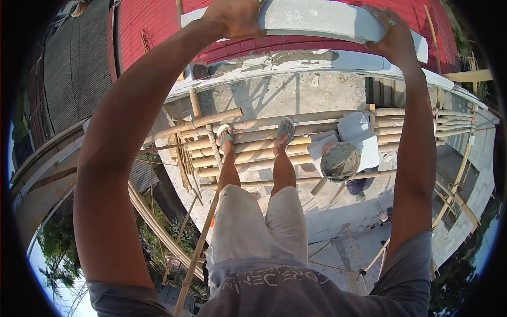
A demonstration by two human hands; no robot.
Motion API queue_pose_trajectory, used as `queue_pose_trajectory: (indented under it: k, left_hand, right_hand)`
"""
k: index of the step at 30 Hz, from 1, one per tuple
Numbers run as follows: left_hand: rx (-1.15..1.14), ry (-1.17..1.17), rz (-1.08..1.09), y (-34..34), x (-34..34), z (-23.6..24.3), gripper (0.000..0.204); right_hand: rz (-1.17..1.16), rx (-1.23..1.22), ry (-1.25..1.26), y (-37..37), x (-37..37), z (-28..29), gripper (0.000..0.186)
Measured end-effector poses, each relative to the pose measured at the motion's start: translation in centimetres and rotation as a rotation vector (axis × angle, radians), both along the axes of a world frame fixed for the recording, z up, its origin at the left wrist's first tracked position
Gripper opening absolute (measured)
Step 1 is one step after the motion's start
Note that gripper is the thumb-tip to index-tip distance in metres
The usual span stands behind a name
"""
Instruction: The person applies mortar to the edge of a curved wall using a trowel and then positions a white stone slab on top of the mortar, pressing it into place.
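Both arms reach out to the far side. My left hand (235, 19) grips the left end of a long pale grey concrete block (322, 18). At its other end, the fingers of my right hand (393, 37) are closed round the block. More pale block surface (421, 48) shows just past each end. On the near side runs a wall top (296, 59), light coloured, with patches of grey mortar (309, 56) on it. Whether the held block rests on anything or is lifted, I cannot tell.
My sandalled feet stand on bamboo poles (253, 146) laid as a scaffold. A bucket of wet mortar (340, 161) is right of them, beside pale blocks (355, 129). Beyond the wall lies a red roof (153, 31). Through the poles, a lower floor (338, 211) shows.
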State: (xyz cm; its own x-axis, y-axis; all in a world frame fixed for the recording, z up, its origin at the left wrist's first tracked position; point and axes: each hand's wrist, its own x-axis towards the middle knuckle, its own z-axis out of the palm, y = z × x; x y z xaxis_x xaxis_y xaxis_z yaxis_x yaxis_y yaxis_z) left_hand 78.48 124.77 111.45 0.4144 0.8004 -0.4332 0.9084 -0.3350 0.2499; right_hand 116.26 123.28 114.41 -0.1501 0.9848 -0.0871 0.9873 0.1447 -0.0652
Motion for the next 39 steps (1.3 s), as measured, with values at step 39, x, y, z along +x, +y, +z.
queue_pose_trajectory:
  k: [39]
  left_hand:
    - [-0.232, 0.154, 0.206, -6.8, -3.2, -12.2, 0.108]
  right_hand:
    - [0.344, 0.014, 0.3, 0.0, -5.8, -18.0, 0.053]
